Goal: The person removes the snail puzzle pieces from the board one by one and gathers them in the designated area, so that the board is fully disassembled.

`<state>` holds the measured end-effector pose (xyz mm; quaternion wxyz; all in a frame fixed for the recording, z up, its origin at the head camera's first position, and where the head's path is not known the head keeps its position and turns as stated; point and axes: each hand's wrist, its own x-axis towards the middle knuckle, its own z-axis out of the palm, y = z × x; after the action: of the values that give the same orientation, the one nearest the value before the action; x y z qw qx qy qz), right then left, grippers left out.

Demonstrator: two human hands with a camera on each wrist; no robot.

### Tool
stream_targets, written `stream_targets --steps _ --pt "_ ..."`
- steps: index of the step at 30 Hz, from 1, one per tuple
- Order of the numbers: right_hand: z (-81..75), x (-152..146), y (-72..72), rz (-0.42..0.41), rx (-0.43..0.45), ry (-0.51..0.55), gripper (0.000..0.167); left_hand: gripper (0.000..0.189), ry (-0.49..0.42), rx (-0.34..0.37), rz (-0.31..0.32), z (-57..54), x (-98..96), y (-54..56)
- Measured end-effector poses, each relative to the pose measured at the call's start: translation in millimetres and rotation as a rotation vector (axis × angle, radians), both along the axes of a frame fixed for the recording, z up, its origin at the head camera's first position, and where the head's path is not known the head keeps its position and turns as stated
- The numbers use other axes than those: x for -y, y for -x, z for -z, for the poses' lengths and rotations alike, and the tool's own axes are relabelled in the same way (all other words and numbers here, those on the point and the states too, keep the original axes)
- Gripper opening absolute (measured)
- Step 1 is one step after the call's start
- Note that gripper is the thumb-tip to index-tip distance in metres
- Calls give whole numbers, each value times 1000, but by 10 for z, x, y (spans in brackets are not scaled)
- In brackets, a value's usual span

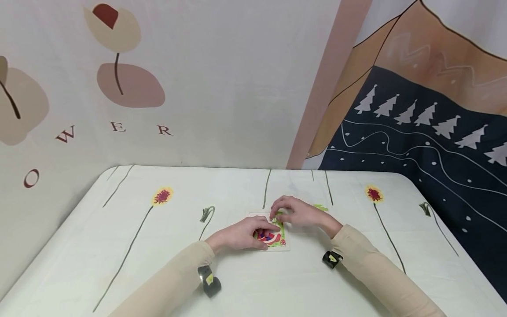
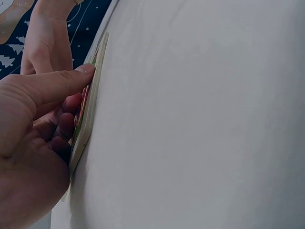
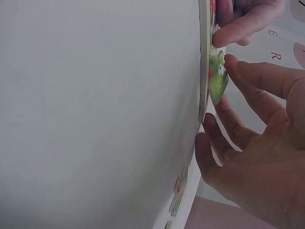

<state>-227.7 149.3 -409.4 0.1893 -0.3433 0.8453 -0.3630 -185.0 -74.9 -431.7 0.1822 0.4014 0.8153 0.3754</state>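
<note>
A small wooden jigsaw puzzle board [image 1: 283,245] with a bright red and green picture lies flat on the table. My left hand [image 1: 243,233] rests across its left part, thumb and bent fingers touching its face; the left wrist view shows the thumb near the board's edge. At the board's far right, my right hand [image 1: 301,213] pinches a green puzzle piece [image 3: 218,81] with a printed eye. That piece stands tilted against the board in the right wrist view. My left hand covers part of the picture.
Beyond the right hand lies a loose green puzzle piece [image 1: 320,207]. Another loose piece [image 3: 178,192] shows low in the right wrist view. The white cloth [image 1: 253,286] has printed flowers, and patterned fabric [image 1: 222,88] hangs behind the table.
</note>
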Motion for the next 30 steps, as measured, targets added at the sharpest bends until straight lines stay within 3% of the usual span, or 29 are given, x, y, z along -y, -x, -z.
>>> stream_targets --steps 11,30 --pt "-17 -20 -25 -2 -12 58 17 49 19 9 -12 -17 -4 -10" --pt "-77 -36 -75 89 -14 97 19 49 16 0 -17 -20 -9 -11"
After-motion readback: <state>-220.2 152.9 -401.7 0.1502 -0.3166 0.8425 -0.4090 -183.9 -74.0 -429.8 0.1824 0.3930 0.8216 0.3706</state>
